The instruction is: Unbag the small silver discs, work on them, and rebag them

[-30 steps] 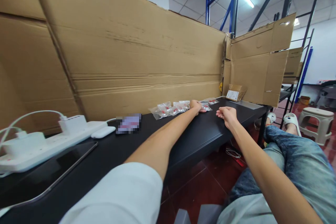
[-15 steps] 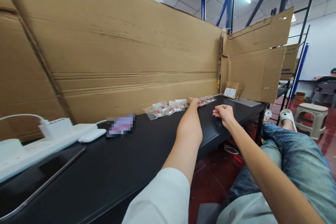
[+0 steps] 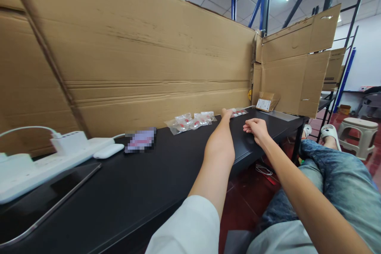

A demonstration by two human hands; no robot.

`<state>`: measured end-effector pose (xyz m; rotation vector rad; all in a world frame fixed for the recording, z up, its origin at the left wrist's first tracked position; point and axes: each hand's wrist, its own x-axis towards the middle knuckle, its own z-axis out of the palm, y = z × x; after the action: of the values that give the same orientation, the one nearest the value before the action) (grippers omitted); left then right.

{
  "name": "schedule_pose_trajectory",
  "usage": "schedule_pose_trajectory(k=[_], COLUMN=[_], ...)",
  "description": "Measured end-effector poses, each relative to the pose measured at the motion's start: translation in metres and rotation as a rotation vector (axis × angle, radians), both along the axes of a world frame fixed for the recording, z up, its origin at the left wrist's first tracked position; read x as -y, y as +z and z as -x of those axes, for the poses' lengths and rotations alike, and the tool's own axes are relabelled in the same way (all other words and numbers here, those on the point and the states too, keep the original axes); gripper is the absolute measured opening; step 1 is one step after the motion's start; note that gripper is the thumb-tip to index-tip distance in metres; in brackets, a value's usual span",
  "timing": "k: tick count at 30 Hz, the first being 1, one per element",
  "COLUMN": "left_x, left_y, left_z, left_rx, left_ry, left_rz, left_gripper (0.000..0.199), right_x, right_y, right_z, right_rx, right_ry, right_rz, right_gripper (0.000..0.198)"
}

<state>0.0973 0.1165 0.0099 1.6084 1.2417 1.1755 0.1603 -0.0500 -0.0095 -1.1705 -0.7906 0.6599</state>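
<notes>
My left hand point(image 3: 227, 113) reaches far along the black table, at the near end of a row of small clear plastic packets with red spots point(image 3: 239, 112). It seems to touch them, but its fingers are mostly hidden. Left of that hand, another group of clear packets with red marks point(image 3: 192, 121) lies against the cardboard wall. Over the table's front edge, my right hand point(image 3: 256, 130) is closed, fingers curled together, with nothing visible in them. It is apart from the packets.
Cardboard panels point(image 3: 160, 51) stand along the back and right end. On the left lie a white power strip point(image 3: 71, 161), a white rounded case point(image 3: 108, 151), a pixelated object point(image 3: 140, 140) and a dark tablet point(image 3: 44, 202). A small cardboard box point(image 3: 267, 102) sits in the far corner.
My left hand has slid slightly to the right, away from the left group of packets. The right hand keeps nearly the same pose. The whole view has shifted a little.
</notes>
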Motion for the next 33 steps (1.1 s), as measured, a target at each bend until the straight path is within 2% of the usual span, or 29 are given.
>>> schedule_pose_trajectory(k=[4, 9, 14, 15, 17, 19, 22, 25, 29, 33], left_x=[0.004, 0.005, 0.022, 0.027, 0.036, 0.043, 0.050, 0.055, 0.056, 0.049], left_y=[0.005, 0.028, 0.040, 0.041, 0.040, 0.038, 0.034, 0.029, 0.016, 0.005], left_z=[0.011, 0.034, 0.073, 0.084, 0.110, 0.138, 0.178, 0.206, 0.219, 0.215], left_rx=[-0.267, -0.554, -0.738, -0.843, -0.999, -1.121, -1.219, -1.321, -1.400, -1.340], left_ry=[0.018, -0.100, -0.181, -0.184, -0.142, -0.088, 0.012, 0.086, 0.099, 0.126], left_rz=[-0.149, -0.285, -0.391, -0.443, -0.503, -0.492, -0.454, -0.501, -0.528, -0.518], left_gripper=[0.032, 0.021, 0.015, 0.014, 0.015, 0.016, 0.022, 0.029, 0.037, 0.041], right_x=[0.003, 0.004, 0.003, 0.002, 0.001, 0.000, -0.001, -0.001, 0.000, -0.001], right_y=[0.002, 0.002, 0.000, 0.000, -0.001, -0.001, -0.002, -0.002, -0.001, -0.002], right_z=[0.001, 0.000, -0.001, -0.001, -0.002, -0.002, -0.003, -0.002, -0.001, -0.001], right_rx=[-0.008, -0.016, -0.022, -0.021, -0.014, -0.006, 0.002, 0.007, 0.022, 0.031], right_ry=[0.010, 0.034, 0.058, 0.060, 0.063, 0.060, 0.058, 0.055, 0.060, 0.057], right_rz=[-0.006, -0.012, -0.021, -0.017, -0.013, -0.017, -0.015, -0.007, -0.008, -0.008], right_gripper=[0.017, 0.019, 0.018, 0.017, 0.016, 0.016, 0.015, 0.013, 0.013, 0.014])
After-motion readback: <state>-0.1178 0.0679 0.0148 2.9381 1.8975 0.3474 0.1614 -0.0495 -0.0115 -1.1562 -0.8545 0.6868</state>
